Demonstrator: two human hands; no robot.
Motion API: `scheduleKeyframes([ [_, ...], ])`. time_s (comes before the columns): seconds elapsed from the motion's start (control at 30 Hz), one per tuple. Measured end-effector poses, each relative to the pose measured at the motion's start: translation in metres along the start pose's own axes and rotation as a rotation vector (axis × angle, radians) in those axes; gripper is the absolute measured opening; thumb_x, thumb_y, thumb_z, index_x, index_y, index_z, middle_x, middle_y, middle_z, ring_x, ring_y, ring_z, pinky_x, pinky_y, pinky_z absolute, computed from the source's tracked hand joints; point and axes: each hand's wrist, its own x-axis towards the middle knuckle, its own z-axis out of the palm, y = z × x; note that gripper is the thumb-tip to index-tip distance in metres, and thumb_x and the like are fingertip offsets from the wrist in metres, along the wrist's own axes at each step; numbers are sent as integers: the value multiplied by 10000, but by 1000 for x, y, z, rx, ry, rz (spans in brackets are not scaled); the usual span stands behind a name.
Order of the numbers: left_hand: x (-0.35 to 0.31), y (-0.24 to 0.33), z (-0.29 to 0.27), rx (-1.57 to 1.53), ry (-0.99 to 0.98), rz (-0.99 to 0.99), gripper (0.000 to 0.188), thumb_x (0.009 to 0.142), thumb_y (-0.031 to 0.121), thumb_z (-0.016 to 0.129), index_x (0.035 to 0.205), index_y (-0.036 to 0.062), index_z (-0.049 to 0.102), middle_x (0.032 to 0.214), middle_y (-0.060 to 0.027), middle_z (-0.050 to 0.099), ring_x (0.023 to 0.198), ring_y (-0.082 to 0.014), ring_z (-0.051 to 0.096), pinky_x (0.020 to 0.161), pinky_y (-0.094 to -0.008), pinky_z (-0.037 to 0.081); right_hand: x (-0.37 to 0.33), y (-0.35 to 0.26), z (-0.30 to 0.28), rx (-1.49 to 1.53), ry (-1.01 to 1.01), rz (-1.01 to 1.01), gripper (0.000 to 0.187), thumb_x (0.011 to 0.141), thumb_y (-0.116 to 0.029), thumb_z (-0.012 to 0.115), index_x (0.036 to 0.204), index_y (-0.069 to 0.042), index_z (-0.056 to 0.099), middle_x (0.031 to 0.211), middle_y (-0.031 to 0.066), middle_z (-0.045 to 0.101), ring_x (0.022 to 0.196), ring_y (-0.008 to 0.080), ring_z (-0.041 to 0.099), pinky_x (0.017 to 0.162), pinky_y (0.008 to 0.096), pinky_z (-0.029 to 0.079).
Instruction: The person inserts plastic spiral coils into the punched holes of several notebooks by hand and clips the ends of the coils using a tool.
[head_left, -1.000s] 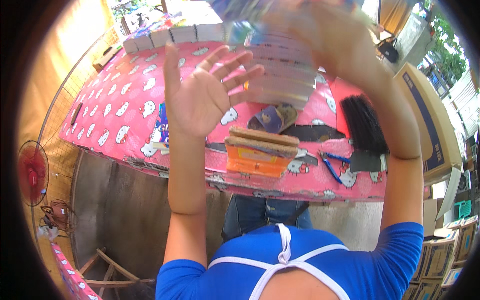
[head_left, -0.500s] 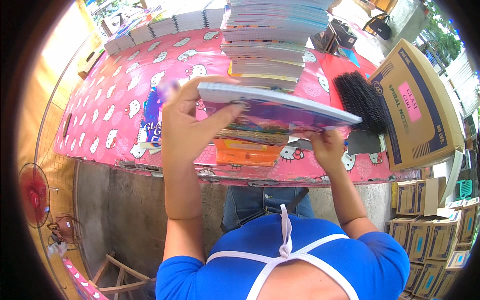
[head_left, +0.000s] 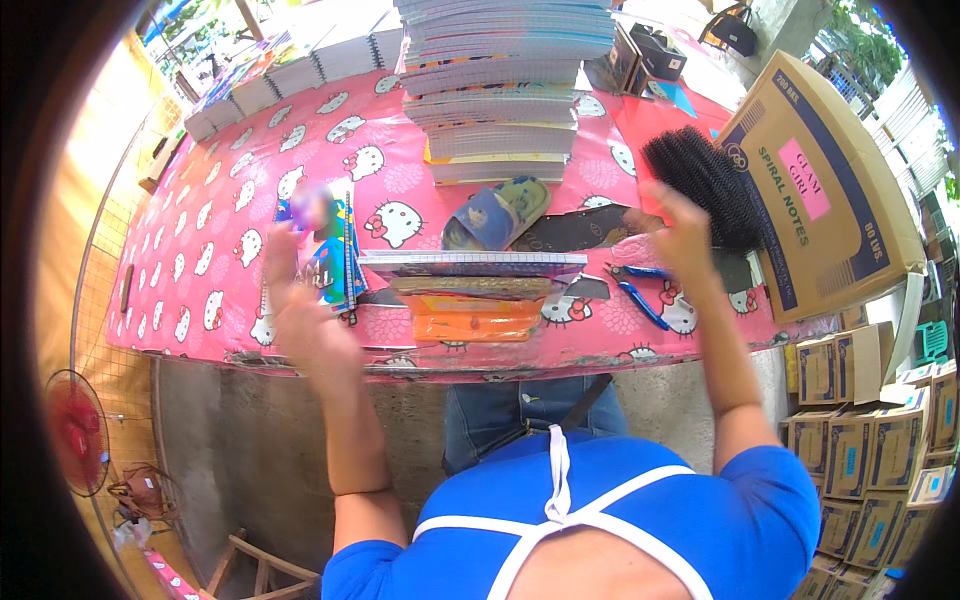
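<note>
A notebook block point(head_left: 475, 260) stands with its white page edge up, against an orange plastic-wrapped bundle point(head_left: 468, 315) at the table's near edge; neither hand touches it. To its left my left hand point(head_left: 318, 325) is blurred, fingers stretched out and nothing visible in them, close to a few colourful notebooks point(head_left: 343, 250). My right hand point(head_left: 682, 235) is open and slightly blurred, fingers apart, beside a bunch of black spiral coils point(head_left: 705, 185). Blue-handled pliers point(head_left: 642, 300) lie just left of my right wrist. Behind the notebook block rests a patterned slipper point(head_left: 497, 213).
A tall stack of notebooks point(head_left: 500, 100) rises at the table's middle. A large cardboard box point(head_left: 830, 190) stands at the right, with more boxes point(head_left: 855, 450) on the floor. Bound notebooks point(head_left: 285, 75) line the far left of the pink-covered table point(head_left: 220, 240).
Both hands have let go of the notebook block, which was held tilted and now rests lower. The hands have moved apart, left hand leftward and right hand up toward the coils.
</note>
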Motion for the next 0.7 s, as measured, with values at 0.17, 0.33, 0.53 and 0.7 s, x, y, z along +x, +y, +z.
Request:
scheduleKeyframes([
  [0.17, 48, 113, -33, 101, -123, 700, 438, 866, 102, 502, 1285, -27, 480, 1296, -150, 494, 1180, -258, 487, 971, -364, 398, 98, 116, -57, -735, -39, 210, 330, 779, -327, 715, 897, -23, 669, 978, 213, 659, 876, 371, 635, 800, 457, 481],
  [0.33, 58, 152, -39, 150, -295, 783, 417, 863, 102, 509, 1261, -22, 490, 1266, -140, 503, 1153, -248, 493, 951, -358, 402, 109, 128, -46, -891, -251, 386, 414, 755, -377, 741, 920, -11, 641, 961, 220, 658, 954, 370, 633, 811, 463, 494],
  [0.53, 49, 138, -48, 197, -312, 633, 391, 860, 103, 517, 1232, -17, 502, 1230, -127, 512, 1120, -235, 499, 928, -351, 408, 109, 129, -51, -912, -316, 398, 428, 772, -363, 723, 1011, -21, 627, 1074, 207, 642, 1023, 369, 616, 846, 472, 490],
  [0.7, 40, 131, -53, 223, -271, 512, 370, 856, 104, 523, 1208, -13, 512, 1201, -117, 520, 1092, -224, 504, 909, -344, 413, 109, 139, -58, -845, -298, 369, 373, 764, -360, 722, 920, -31, 638, 985, 180, 666, 963, 341, 638, 810, 467, 485],
])
